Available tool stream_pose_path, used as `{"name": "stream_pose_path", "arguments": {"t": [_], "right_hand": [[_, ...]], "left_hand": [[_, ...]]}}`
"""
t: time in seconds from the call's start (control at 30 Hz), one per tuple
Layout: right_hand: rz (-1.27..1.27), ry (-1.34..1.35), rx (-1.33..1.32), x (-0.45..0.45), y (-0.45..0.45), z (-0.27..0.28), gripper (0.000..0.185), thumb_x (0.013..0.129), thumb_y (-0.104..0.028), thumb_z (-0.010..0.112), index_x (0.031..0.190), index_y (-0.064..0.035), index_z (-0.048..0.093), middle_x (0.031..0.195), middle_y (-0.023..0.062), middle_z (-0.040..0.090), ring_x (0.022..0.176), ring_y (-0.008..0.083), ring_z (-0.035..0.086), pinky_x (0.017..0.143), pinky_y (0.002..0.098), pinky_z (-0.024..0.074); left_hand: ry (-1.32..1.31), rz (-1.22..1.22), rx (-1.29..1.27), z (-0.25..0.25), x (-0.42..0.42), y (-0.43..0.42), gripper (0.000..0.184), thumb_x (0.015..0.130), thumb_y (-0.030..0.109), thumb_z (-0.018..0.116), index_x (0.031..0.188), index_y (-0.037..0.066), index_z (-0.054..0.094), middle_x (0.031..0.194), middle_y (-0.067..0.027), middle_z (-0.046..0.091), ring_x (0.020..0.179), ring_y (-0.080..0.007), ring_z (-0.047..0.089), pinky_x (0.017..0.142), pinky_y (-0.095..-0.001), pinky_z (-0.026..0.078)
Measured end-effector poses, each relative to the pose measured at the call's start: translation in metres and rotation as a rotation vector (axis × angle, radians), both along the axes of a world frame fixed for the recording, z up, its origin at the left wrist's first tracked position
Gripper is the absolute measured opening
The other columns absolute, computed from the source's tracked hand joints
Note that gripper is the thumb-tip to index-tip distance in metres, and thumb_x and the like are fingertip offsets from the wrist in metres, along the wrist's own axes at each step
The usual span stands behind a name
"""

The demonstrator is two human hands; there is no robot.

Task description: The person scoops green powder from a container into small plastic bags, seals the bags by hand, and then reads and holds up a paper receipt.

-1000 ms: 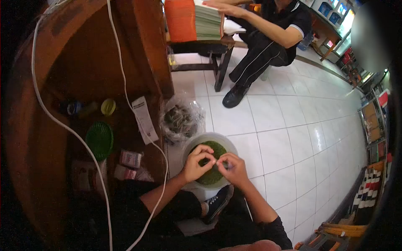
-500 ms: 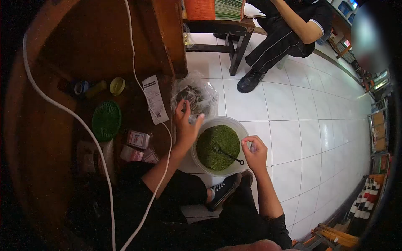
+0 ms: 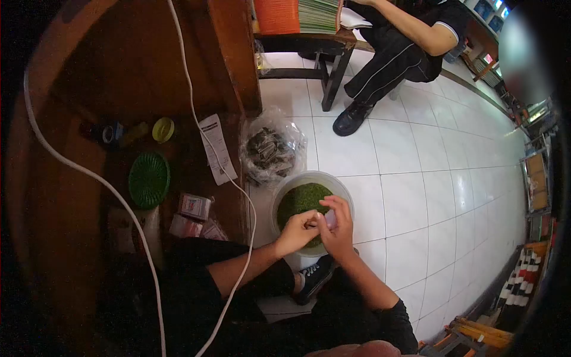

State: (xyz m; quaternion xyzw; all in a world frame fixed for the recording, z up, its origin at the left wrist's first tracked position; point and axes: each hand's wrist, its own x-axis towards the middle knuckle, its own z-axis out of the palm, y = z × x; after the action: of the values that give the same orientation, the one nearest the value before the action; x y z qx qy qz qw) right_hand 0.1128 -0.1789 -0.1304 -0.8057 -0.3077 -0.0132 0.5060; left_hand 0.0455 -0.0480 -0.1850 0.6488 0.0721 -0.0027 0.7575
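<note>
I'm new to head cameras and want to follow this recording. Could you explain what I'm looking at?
There is no robot here: a person works with two bare hands, and one camera on their head looks forward and down, so every picture comes from there.

The left hand and right hand meet over a tub of green bits on the tiled floor. Something small and pale shows between the fingers, too unclear to name.

Beside the tub is a clear bag of dark pieces. On the brown surface at left lie a green basket, a paper slip and packets. Another person sits beyond.
</note>
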Motion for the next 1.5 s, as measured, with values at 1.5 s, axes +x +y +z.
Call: {"name": "stream_pose_path", "arguments": {"t": [1.5], "right_hand": [[0.051, 0.289, -0.032, 0.006, -0.022, 0.000, 0.015, 0.087, -0.010, 0.079, 0.099, -0.0021, 0.076, 0.093, 0.0119, 0.077, 0.086, 0.0183, 0.073, 0.079, 0.0317, 0.0561]], "left_hand": [[-0.027, 0.033, 0.365, 0.029, 0.004, 0.027, 0.014, 0.090, 0.012, 0.080, 0.094, -0.001, 0.076, 0.083, -0.0062, 0.076, 0.077, -0.0075, 0.069, 0.071, -0.0268, 0.055]]}}
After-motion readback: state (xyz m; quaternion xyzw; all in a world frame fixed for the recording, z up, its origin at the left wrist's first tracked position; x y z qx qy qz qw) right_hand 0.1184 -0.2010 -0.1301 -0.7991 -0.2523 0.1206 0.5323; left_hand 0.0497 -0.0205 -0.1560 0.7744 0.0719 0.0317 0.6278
